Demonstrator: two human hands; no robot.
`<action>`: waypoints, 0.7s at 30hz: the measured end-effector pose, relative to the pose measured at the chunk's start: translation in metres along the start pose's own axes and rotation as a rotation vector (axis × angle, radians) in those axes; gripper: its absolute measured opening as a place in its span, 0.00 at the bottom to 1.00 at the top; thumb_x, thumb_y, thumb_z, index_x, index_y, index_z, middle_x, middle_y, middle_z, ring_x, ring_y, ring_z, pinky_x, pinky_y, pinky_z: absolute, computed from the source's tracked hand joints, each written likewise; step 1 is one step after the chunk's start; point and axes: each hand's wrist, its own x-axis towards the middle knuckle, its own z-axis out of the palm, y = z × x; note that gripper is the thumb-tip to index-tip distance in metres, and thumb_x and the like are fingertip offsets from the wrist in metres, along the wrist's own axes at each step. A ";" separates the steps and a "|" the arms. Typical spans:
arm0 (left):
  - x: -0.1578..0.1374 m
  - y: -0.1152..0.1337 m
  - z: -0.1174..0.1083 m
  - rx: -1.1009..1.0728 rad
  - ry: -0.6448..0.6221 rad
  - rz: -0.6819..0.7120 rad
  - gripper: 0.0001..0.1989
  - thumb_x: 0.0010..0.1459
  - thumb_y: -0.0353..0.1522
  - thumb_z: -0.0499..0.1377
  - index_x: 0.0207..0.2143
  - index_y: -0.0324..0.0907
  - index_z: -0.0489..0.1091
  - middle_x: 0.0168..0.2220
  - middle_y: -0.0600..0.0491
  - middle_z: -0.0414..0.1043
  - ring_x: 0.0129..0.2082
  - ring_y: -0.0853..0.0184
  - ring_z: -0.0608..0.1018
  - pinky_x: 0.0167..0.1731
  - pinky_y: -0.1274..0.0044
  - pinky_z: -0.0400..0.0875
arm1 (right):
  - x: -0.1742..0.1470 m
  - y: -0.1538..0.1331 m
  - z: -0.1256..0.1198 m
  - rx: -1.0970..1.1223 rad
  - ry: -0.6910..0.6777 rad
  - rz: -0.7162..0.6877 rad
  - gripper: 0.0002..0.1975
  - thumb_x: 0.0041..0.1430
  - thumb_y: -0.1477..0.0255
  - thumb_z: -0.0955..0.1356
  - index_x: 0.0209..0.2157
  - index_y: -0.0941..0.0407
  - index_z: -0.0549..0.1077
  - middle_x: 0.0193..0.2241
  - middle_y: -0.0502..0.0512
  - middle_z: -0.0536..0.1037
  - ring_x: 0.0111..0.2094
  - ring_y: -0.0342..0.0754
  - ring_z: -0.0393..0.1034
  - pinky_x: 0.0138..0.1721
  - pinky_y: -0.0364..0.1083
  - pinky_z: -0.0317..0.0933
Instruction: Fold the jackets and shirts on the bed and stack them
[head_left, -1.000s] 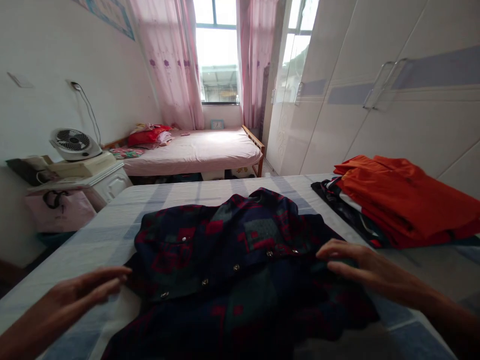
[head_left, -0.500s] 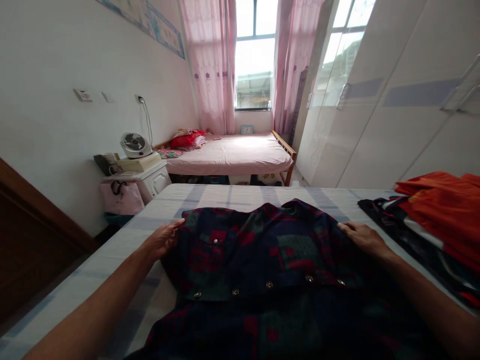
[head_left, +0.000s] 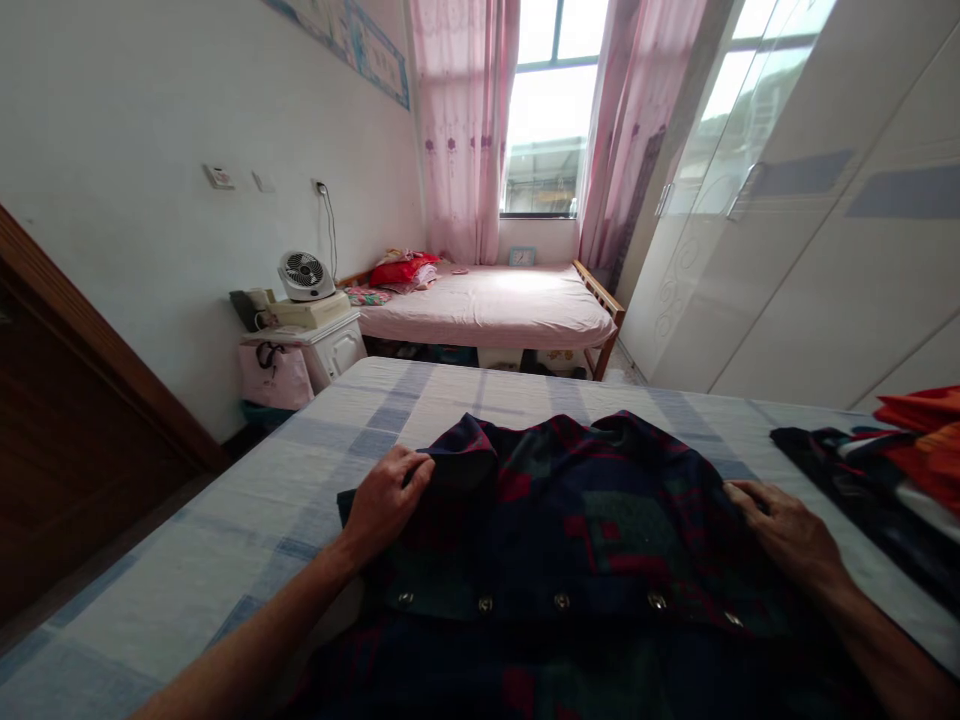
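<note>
Plaid shirt (head_left: 585,530), dark navy, red and green, spread on striped bed (head_left: 225,540) at its near edge.
Left hand (head_left: 386,500): fingers (head_left: 412,470) curled over the shirt's left edge, pinching a fold of cloth. Right hand (head_left: 787,530): fingers (head_left: 746,495) nearly straight, flat on the shirt's right edge, gripping nothing. Snap row runs between the wrists. Folded clothes (head_left: 892,480) stacked at the bed's right edge.

Counts: 2 hands, left (head_left: 386,500) and right (head_left: 787,530); 1 plaid shirt (head_left: 585,560) with 5 visible buttons (head_left: 561,601); 2 beds (head_left: 495,305); 1 fan (head_left: 305,275); 1 nightstand (head_left: 330,350); 2 curtains (head_left: 465,130).
</note>
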 end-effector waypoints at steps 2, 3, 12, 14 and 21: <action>0.006 -0.003 -0.002 0.039 0.057 0.034 0.17 0.61 0.38 0.47 0.38 0.40 0.72 0.40 0.48 0.70 0.42 0.62 0.74 0.45 0.71 0.67 | 0.000 -0.002 -0.001 0.015 -0.013 0.060 0.17 0.53 0.58 0.57 0.30 0.48 0.73 0.39 0.61 0.78 0.43 0.62 0.71 0.41 0.55 0.63; 0.010 -0.002 -0.004 0.084 0.049 0.078 0.15 0.60 0.37 0.49 0.39 0.40 0.72 0.42 0.47 0.69 0.43 0.61 0.73 0.46 0.71 0.66 | 0.000 -0.003 -0.001 0.028 -0.026 0.080 0.18 0.52 0.58 0.57 0.31 0.49 0.73 0.40 0.61 0.78 0.44 0.62 0.70 0.42 0.55 0.63; 0.038 0.024 0.013 0.101 -0.095 0.089 0.14 0.48 0.28 0.59 0.40 0.43 0.72 0.43 0.45 0.72 0.47 0.54 0.70 0.50 0.64 0.60 | -0.001 -0.002 -0.003 0.038 -0.080 0.111 0.19 0.53 0.58 0.56 0.36 0.52 0.72 0.43 0.61 0.76 0.46 0.61 0.69 0.45 0.53 0.60; 0.046 0.017 0.014 -0.002 -0.086 -0.015 0.06 0.48 0.29 0.58 0.31 0.44 0.72 0.35 0.49 0.74 0.41 0.56 0.74 0.47 0.67 0.63 | -0.002 -0.002 -0.003 0.044 -0.085 0.111 0.20 0.54 0.59 0.56 0.37 0.53 0.72 0.44 0.62 0.76 0.47 0.60 0.68 0.46 0.53 0.60; 0.081 -0.047 -0.005 -0.238 0.183 -0.445 0.06 0.51 0.30 0.52 0.33 0.40 0.64 0.25 0.52 0.69 0.27 0.65 0.75 0.31 0.74 0.69 | 0.002 0.004 0.003 0.041 -0.056 0.110 0.21 0.51 0.58 0.57 0.35 0.53 0.74 0.41 0.60 0.77 0.44 0.60 0.70 0.43 0.53 0.62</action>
